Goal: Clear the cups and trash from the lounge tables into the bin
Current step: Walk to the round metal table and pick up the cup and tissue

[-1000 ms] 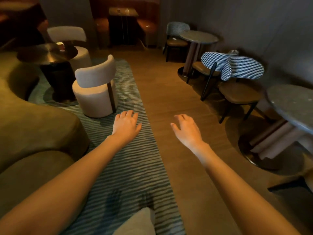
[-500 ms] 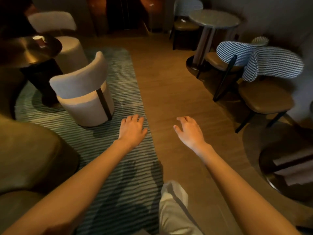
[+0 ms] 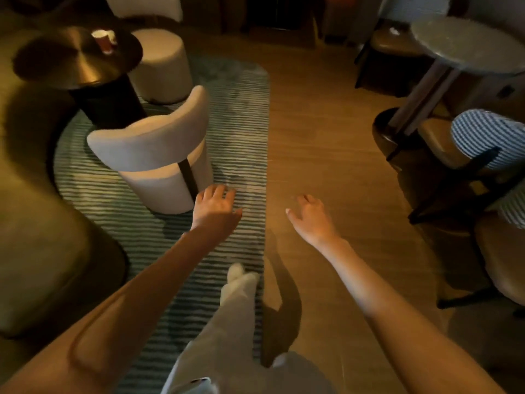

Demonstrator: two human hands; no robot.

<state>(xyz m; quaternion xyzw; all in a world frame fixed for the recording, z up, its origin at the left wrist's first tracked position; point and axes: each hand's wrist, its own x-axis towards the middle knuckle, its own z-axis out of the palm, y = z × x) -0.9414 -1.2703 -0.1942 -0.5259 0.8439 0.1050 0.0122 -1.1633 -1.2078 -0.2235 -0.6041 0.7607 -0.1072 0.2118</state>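
Walked closer, so the dark round bench [image 3: 56,56] with the cup [image 3: 102,41] looms nearer up left; both hands, left [image 3: 216,207] and right [image 3: 311,216], hang open and empty, probably just swinging mid-stride; no bin visible.

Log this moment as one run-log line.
phase: walking toward table | left hand: open, empty | right hand: open, empty | cup: on round dark table, untouched

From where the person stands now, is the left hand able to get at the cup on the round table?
Probably not yet. The left hand is empty and far short of the cup, and the cream chair stands between them. Stepping round the chair should open the way.
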